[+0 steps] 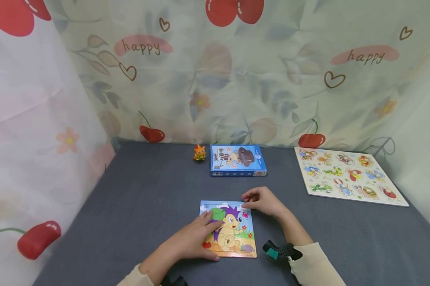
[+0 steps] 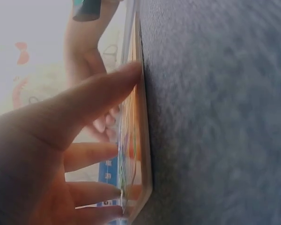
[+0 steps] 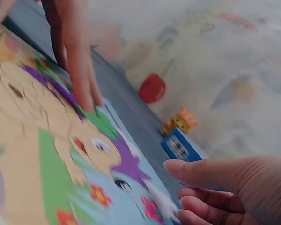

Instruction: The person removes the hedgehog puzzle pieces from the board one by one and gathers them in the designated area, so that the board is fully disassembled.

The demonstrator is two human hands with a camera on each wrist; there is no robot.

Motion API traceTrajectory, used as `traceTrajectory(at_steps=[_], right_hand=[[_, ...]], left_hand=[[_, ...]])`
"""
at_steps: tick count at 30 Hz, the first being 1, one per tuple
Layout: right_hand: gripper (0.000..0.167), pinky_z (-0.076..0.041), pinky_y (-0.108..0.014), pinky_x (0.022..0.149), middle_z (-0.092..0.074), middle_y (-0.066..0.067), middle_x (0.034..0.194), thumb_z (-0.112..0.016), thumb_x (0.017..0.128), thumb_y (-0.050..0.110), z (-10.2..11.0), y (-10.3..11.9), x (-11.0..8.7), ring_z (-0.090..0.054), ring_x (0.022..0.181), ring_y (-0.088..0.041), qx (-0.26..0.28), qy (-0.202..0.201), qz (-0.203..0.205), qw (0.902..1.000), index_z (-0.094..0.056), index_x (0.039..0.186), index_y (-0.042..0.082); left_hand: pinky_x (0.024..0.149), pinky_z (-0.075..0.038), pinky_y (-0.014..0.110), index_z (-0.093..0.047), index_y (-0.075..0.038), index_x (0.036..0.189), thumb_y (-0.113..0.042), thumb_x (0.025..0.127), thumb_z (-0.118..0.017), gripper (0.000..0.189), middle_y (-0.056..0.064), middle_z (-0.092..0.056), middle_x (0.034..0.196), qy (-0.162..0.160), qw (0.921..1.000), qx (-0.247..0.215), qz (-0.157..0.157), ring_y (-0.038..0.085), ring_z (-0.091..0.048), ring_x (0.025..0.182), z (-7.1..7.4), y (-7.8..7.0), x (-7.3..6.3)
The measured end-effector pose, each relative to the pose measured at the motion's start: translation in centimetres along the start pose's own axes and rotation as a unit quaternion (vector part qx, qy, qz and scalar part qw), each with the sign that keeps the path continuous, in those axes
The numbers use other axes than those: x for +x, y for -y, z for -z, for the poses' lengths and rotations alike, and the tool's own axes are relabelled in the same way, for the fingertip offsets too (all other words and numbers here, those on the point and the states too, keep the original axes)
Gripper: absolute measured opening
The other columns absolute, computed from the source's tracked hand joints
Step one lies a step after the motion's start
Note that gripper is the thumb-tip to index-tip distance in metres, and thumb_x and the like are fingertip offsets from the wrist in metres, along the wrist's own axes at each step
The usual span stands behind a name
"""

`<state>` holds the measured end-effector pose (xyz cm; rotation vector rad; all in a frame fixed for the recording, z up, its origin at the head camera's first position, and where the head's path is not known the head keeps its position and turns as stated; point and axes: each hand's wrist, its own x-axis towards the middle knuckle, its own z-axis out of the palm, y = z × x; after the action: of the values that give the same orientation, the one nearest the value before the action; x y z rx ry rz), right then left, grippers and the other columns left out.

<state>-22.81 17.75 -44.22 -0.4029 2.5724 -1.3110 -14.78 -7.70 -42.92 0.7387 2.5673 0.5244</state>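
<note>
A jigsaw puzzle [image 1: 232, 234] with a purple-spined cartoon hedgehog lies flat on the dark grey table. My left hand [image 1: 195, 240] rests over its left side, fingers spread across the picture and thumb along the near edge. In the left wrist view this thumb reaches the edge of the thin puzzle board [image 2: 143, 140]. At the far right corner is my right hand [image 1: 263, 201], its fingers loosely bent and fingertips right at the border. The right wrist view shows a gap between the right thumb [image 3: 192, 171] and the fingers beneath it.
Behind the puzzle stand a blue box [image 1: 238, 161] and a small orange figurine [image 1: 199, 153]. A white board of insect pictures [image 1: 354, 176] lies at the right. A patterned curtain [image 1: 186, 79] closes off the table's back and sides. A black strap [image 1: 280, 251] circles the right wrist.
</note>
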Motion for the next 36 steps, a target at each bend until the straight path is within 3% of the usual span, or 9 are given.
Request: traceTrajectory(at_steps=[5, 10, 17, 36], right_hand=[[0.025, -0.044, -0.023, 0.058, -0.066, -0.006, 0.08, -0.073, 0.08, 0.013, -1.3, 1.1, 0.7, -0.052, 0.066, -0.013, -0.006, 0.037, 0.033, 0.9987, -0.07, 0.1, -0.002], [0.025, -0.047, -0.025, 0.06, -0.067, -0.006, 0.083, -0.073, 0.079, 0.015, -2.2, 1.7, 1.2, -0.053, 0.066, -0.012, -0.007, 0.058, 0.039, 0.9975, -0.07, 0.1, 0.001], [0.02, -0.046, -0.022, 0.054, -0.066, -0.004, 0.077, -0.073, 0.08, 0.013, -3.2, 2.2, 1.7, -0.054, 0.062, -0.01, -0.017, 0.082, 0.057, 0.9949, -0.071, 0.096, 0.002], [0.021, -0.044, -0.02, 0.058, -0.058, -0.004, 0.086, -0.071, 0.081, 0.009, -4.4, 2.8, 1.8, -0.05, 0.071, -0.012, -0.052, 0.082, 0.076, 0.9924, -0.072, 0.101, 0.005]], left_hand=[[0.107, -0.031, 0.055, -0.043, -0.026, 0.14, -0.058, 0.073, -0.07, 0.079, 0.013, -0.027, 0.153, -0.009, 0.9999, 0.007, -0.005, 0.037, -0.021, 0.141, -0.2, -0.2, 0.0], [0.107, -0.03, 0.056, -0.044, -0.026, 0.139, -0.06, 0.074, -0.067, 0.077, 0.014, -0.027, 0.153, -0.011, 0.9999, 0.011, -0.006, 0.037, -0.02, 0.142, -0.3, -0.1, 0.1], [0.109, -0.029, 0.054, -0.044, -0.024, 0.139, -0.058, 0.074, -0.068, 0.077, 0.014, -0.027, 0.153, -0.016, 0.9997, 0.012, -0.014, 0.036, -0.019, 0.142, -0.3, -0.1, 0.3], [0.109, -0.029, 0.055, -0.045, -0.024, 0.139, -0.059, 0.073, -0.068, 0.078, 0.014, -0.027, 0.153, -0.014, 0.9997, 0.013, -0.013, 0.037, -0.019, 0.142, -0.4, 0.1, 0.3]])
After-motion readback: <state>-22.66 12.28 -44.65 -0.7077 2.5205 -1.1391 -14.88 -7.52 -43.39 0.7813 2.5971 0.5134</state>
